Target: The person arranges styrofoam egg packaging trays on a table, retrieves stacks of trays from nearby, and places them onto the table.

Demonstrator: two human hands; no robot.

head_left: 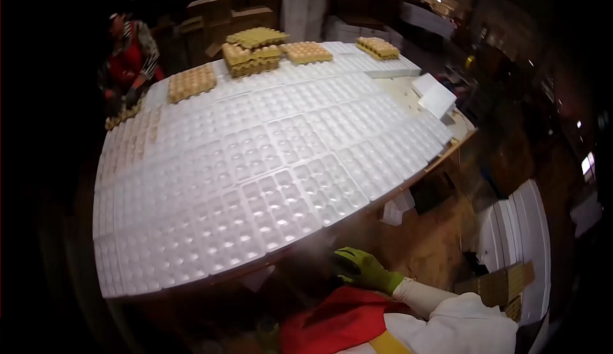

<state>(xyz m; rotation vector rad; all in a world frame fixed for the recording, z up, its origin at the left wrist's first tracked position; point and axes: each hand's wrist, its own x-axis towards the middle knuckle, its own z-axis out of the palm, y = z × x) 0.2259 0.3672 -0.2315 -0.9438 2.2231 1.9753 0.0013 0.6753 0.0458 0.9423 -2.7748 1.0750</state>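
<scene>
My right hand (367,271), in a lime-green glove with a dark palm, is off the table's near edge, in front of my red apron (338,322). Its fingers reach out toward the left with nothing visible in them. At the bottom, a dim, blurred green shape looks like my left glove (268,335); its fingers cannot be made out. White foam egg trays (274,194) with rows of round pockets lie side by side over most of the table, nearest to both hands. Eggs (137,134) appear to sit in the trays at the left end.
Across the table's left end, a person in a red apron (124,63) handles an egg tray (124,116). Egg-filled trays (191,84) and a stack of pulp trays (254,67) stand along the far edge. Foam blocks (435,95) lie at the right corner. White foam stacks (530,245) stand at my right.
</scene>
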